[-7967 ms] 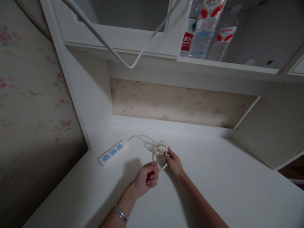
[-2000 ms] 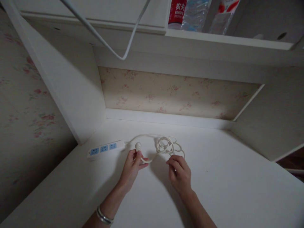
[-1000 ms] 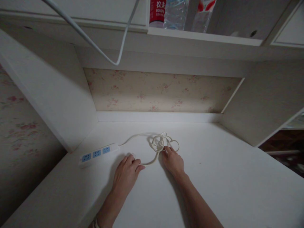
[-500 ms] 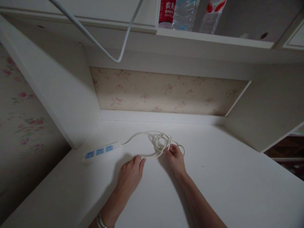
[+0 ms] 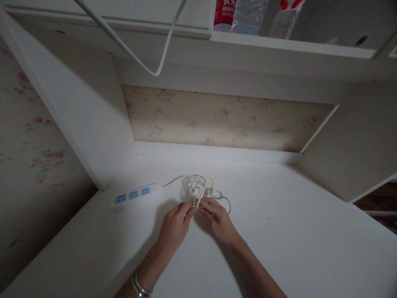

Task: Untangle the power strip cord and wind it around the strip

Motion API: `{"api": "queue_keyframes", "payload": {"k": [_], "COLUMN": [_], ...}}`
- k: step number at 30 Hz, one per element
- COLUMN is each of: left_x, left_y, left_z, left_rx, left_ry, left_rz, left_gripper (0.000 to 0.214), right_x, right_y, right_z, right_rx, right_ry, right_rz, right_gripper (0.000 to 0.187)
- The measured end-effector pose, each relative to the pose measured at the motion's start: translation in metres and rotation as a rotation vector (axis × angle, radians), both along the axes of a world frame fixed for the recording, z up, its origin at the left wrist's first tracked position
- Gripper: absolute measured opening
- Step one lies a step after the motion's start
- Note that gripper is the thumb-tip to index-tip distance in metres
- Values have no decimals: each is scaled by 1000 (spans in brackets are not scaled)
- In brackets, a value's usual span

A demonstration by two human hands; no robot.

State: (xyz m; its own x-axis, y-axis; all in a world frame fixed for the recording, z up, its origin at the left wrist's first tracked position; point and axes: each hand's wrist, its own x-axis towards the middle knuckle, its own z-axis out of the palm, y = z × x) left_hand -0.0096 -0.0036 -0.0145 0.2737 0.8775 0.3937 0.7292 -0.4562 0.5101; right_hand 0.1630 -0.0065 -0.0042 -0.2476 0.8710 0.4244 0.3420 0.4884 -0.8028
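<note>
A cream power cord point(image 5: 203, 182) lies in loose loops above the white desk, its near side pinched by both hands. My left hand point(image 5: 176, 221) is closed on the cord at the left, with a silver bracelet at the wrist. Close beside it, my right hand point(image 5: 217, 219) grips the coil, fingertips almost touching the left ones. A further loop of cord sticks out past the right hand. To the left rests a white power strip point(image 5: 136, 194) with blue sockets, joined to the cord at its right end. The gripped part is partly hidden by the fingers.
The white desk point(image 5: 294, 240) has a side panel point(image 5: 77, 103) at the left and another at the right. Overhead, a shelf point(image 5: 291, 45) holds several bottles point(image 5: 249, 16). A pale bent bar point(image 5: 156, 73) hangs at the upper left.
My right hand has moved left with the coil, up to my left hand. The loops have drawn in and changed shape. The view has shifted slightly.
</note>
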Motion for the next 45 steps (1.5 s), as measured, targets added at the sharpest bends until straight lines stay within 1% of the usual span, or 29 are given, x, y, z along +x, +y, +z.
{"api": "queue_keyframes", "payload": {"k": [3,6,8,12,15,17,20,26,31,33,35,37,39,41,43,45], "left_x": [0,1,2,4,5,5,4,6,6,4,2,-1,-3,-4,-4,-3], "left_y": [1,1,-1,-5,-6,-5,-1,1,4,8,12,15,17,16,13,9], "left_z": [1,4,7,12,12,10,6,6,3,2,2,1,0,0,0,0], "left_rx": [-22,-17,6,115,222,261,243,67,-103,-143,-173,-190,-191,-177,-143,-74], "left_ry": [-76,-97,-86,22,47,-10,-147,-379,-503,-579,-672,-751,-761,-704,-599,-488], "left_rz": [-39,-40,-31,-43,-7,61,149,131,211,213,201,194,188,180,180,188], "left_gripper": [23,18,19,19,20,19,21,26,31,31,31,32,33,33,31,28], "right_x": [-7,-9,-7,-1,1,2,1,-1,0,2,5,9,13,17,22,26], "right_y": [-5,-7,-7,-7,-7,-8,-9,-5,-5,-4,-3,-1,2,5,6,6], "right_z": [-1,-3,-4,0,6,8,9,7,5,4,1,-2,-4,-4,-2,2], "right_rx": [50,88,95,57,33,8,-49,-119,-127,-130,-160,-228,-275,-263,-221,-188], "right_ry": [-93,-231,-348,-551,-567,-499,-374,-216,-147,-109,-16,163,392,604,746,820], "right_rz": [-19,-78,-108,-161,-121,-97,-167,-252,-292,-300,-318,-340,-355,-362,-373,-396], "right_gripper": [28,26,24,29,34,35,36,37,38,37,36,36,35,34,33,32]}}
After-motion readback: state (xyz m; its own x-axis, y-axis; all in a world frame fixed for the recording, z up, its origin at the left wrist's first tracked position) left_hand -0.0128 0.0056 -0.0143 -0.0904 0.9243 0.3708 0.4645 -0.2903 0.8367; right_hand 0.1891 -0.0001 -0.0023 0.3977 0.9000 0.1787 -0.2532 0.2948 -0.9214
